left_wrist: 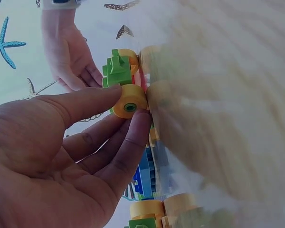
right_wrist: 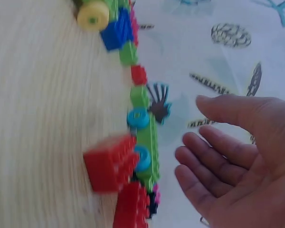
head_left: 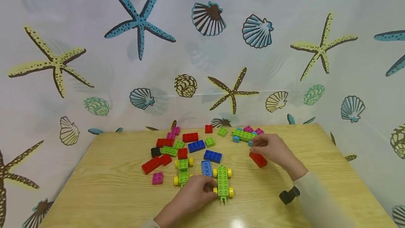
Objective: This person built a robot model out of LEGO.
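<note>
My left hand (head_left: 194,193) pinches a yellow wheel (left_wrist: 130,99) of a long green toy car base (head_left: 223,181), thumb on one side and a finger on the other. The base stands on its wheels on the table, studs up. My right hand (head_left: 274,150) hovers just above a red brick (head_left: 258,159), fingers loosely bent and holding nothing; in the right wrist view a gap shows between that hand and the red brick (right_wrist: 110,164). Behind it stands a green car base with blue wheels (head_left: 243,135). Left of my left hand is a yellow-wheeled green car (head_left: 183,175).
Several loose bricks lie on the wooden table (head_left: 114,185), among them blue bricks (head_left: 212,156), red bricks (head_left: 152,165), a pink brick (head_left: 157,178) and a black piece (head_left: 155,151). A curtain with shells and starfish (head_left: 177,55) hangs behind the table.
</note>
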Available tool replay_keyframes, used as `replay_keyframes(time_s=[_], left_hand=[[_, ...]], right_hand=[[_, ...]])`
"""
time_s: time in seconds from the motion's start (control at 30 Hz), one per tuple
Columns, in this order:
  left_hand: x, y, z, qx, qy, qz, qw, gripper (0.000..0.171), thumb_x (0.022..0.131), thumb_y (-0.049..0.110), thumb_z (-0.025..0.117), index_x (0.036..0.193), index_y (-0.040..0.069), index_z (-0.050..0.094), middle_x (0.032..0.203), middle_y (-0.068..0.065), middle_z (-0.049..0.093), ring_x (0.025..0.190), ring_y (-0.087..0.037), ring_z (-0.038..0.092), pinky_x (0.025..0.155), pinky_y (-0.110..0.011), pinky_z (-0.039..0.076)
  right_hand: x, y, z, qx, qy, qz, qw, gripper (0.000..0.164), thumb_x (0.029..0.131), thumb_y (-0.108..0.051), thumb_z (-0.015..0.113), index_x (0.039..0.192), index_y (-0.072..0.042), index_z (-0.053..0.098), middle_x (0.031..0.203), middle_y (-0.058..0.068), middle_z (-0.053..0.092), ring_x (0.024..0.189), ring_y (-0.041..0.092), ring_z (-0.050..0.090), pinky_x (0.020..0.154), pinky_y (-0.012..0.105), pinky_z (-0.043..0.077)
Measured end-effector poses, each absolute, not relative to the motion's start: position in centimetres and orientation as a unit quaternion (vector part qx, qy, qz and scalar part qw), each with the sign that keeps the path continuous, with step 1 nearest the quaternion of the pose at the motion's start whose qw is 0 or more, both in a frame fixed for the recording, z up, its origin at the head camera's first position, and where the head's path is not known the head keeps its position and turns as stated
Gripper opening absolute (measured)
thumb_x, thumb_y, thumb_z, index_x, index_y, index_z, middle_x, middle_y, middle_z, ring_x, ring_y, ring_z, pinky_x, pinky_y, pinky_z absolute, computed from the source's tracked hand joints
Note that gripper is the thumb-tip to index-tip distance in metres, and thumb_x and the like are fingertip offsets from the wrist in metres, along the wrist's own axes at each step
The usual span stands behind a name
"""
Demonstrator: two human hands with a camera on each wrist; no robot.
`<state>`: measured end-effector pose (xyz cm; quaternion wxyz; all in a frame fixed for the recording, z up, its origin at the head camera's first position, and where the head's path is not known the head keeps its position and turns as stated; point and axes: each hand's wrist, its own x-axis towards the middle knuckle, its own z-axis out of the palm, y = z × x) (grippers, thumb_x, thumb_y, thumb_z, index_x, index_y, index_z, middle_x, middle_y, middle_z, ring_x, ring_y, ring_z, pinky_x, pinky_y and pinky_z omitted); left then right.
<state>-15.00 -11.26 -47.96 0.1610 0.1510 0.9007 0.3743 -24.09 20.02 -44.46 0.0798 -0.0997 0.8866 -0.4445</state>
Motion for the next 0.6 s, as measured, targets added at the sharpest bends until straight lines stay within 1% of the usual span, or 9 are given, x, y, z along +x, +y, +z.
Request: replay_keyframes(time_s=[0.1, 0.2, 0.33, 0.47, 0.6], left_hand=[[-15.0, -11.3, -48.0, 0.152, 0.900, 0.375, 0.160, 0.021, 0.098, 0.016, 0.087, 0.117, 0.008, 0.083, 0.096, 0.004, 0.076, 0.084, -0.010, 0.065, 0.074, -0.025, 0.056], [-15.1, -11.3, -48.0, 0.153, 0.899, 0.377, 0.162, 0.021, 0.098, 0.015, 0.087, 0.118, 0.007, 0.083, 0.096, 0.003, 0.076, 0.084, -0.010, 0.065, 0.074, -0.026, 0.057], [-15.0, -11.6, -48.0, 0.156, 0.898, 0.380, 0.160, 0.022, 0.098, 0.015, 0.087, 0.118, 0.007, 0.083, 0.097, 0.003, 0.077, 0.084, -0.010, 0.065, 0.073, -0.025, 0.057], [-14.9, -11.6, -48.1, 0.162, 0.898, 0.379, 0.155, 0.021, 0.098, 0.015, 0.087, 0.117, 0.007, 0.083, 0.098, 0.003, 0.077, 0.084, -0.008, 0.065, 0.074, -0.025, 0.057], [-15.0, -11.4, -48.0, 0.161, 0.899, 0.377, 0.158, 0.020, 0.099, 0.015, 0.087, 0.117, 0.007, 0.083, 0.098, 0.003, 0.077, 0.085, -0.008, 0.065, 0.075, -0.026, 0.058]], right_hand=[[-25.9, 21.1, -44.6, -0.078, 0.895, -0.435, 0.054, 0.043, 0.107, -0.024, 0.078, 0.143, 0.000, 0.071, 0.134, 0.018, 0.077, 0.121, 0.033, 0.074, 0.105, 0.047, 0.065], [-27.6, 21.7, -44.8, -0.061, 0.902, -0.425, 0.039, 0.043, 0.108, -0.024, 0.076, 0.144, -0.001, 0.070, 0.137, 0.020, 0.076, 0.125, 0.036, 0.073, 0.108, 0.049, 0.064], [-29.1, 21.9, -45.3, -0.038, 0.905, -0.421, 0.038, 0.047, 0.110, -0.024, 0.074, 0.148, 0.001, 0.066, 0.141, 0.023, 0.074, 0.128, 0.040, 0.071, 0.109, 0.050, 0.063], [-30.3, 21.8, -45.8, -0.017, 0.908, -0.418, 0.036, 0.049, 0.110, -0.024, 0.073, 0.150, 0.003, 0.063, 0.146, 0.026, 0.070, 0.133, 0.043, 0.067, 0.115, 0.053, 0.060], [-31.0, 21.7, -46.2, 0.005, 0.911, -0.411, 0.037, 0.053, 0.109, -0.023, 0.073, 0.153, 0.005, 0.059, 0.154, 0.029, 0.063, 0.140, 0.046, 0.061, 0.121, 0.056, 0.055]])
